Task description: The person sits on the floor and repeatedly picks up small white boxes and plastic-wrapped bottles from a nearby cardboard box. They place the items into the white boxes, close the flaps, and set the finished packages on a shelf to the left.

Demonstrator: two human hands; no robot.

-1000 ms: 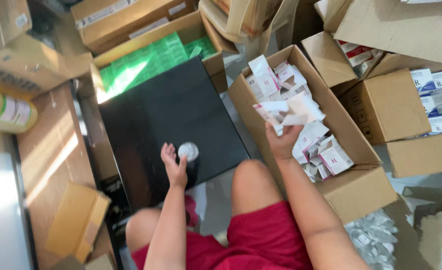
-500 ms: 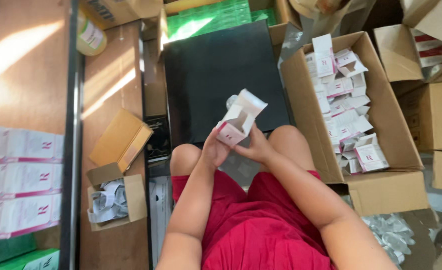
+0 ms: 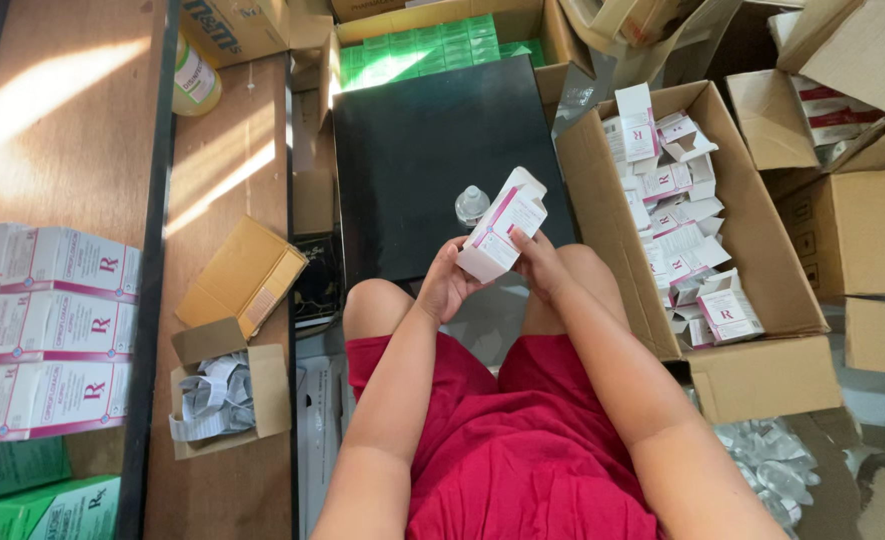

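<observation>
Floor packed with open cardboard boxes, a black square table (image 3: 412,150) in the middle.
Both hands, left hand (image 3: 446,285) and right hand (image 3: 536,262), pinch one small white-and-pink carton (image 3: 502,225) above the knees. Small clear bottle (image 3: 471,204) sits unboxed on the table; big brown box (image 3: 762,370) is full of empty cartons, so lots left.

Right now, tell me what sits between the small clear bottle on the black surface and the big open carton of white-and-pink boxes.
In the head view, the white-and-pink box held by both hands lies between the bottle and the carton.
</observation>
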